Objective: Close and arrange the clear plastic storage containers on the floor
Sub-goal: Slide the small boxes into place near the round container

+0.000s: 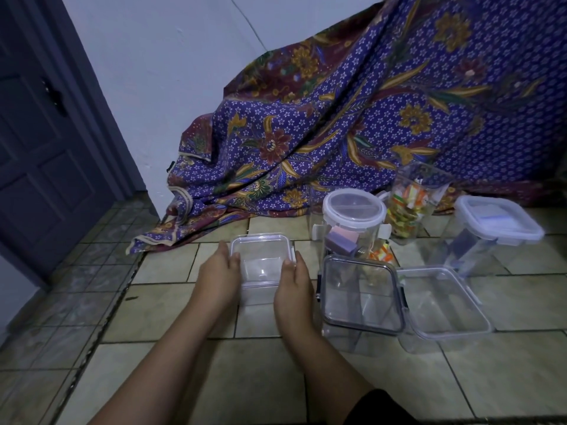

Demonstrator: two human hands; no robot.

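A small square clear container (262,260) with its lid on stands on the tiled floor at the centre. My left hand (218,274) grips its left side, thumb on the lid. On the right side my right hand (295,282) holds it the same way. To the right stands a dark-rimmed clear container (362,294) with its lid on, and beside that a clear rectangular one (443,305). Behind them are a round white-lidded jar (354,223) with small items inside, a tall jar (409,204) of colourful pieces, and a white-lidded square container (497,223).
A purple patterned cloth (352,118) drapes down the wall to the floor behind the containers. A dark door (46,148) is at the left. Bare beige tiles (260,378) lie in front of me.
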